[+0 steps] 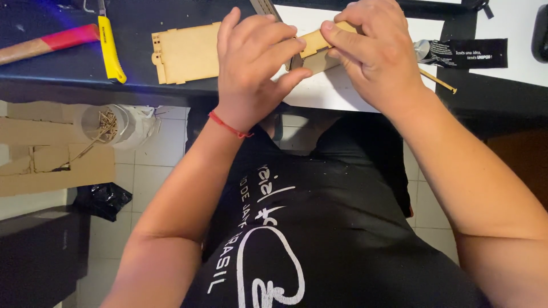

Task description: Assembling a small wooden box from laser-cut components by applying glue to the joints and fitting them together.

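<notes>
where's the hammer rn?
Head view, top left: hammer lies on the dark table, just left of the yellow-handled tool, away from both hands.

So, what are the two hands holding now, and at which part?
Both hands, left hand and right hand, hold one small light wooden piece above the table edge. Each pinches one end of it between thumb and fingers; its middle shows between them.

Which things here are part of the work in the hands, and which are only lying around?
In hand:
- small pale laser-cut wooden piece, gripped by left hand and right hand

Lying about:
- flat pale wooden panel
- yellow-handled tool
- red-and-wood hammer handle
- black glue tube
- thin wooden stick
</notes>
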